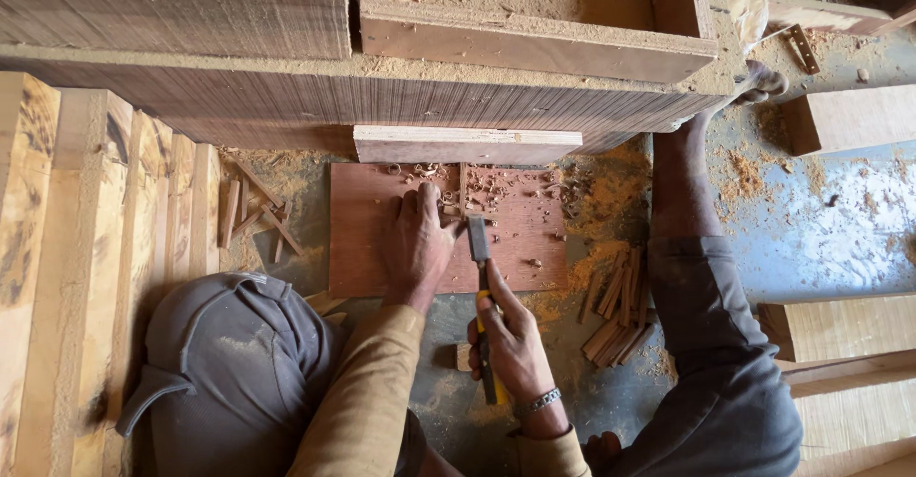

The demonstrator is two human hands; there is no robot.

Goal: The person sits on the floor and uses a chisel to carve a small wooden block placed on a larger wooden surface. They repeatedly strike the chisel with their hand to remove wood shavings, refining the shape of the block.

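Warm daylight falls on my work, and it is strongest at the far right, where the painted floor (840,219) shines pale with glare. Left of that the light is softer and even. My left hand (418,238) throws only a faint shadow onto the reddish board (534,234), and my right hand (510,339) leaves a darker patch on the ground beneath it. The undersides of the planks (286,105) at the far side sit in shade. The middle is sharp: I can see curls of shavings (477,186) and the chisel (479,248) blade clearly. Toward the edges the straight timbers bow slightly and the detail goes softer.
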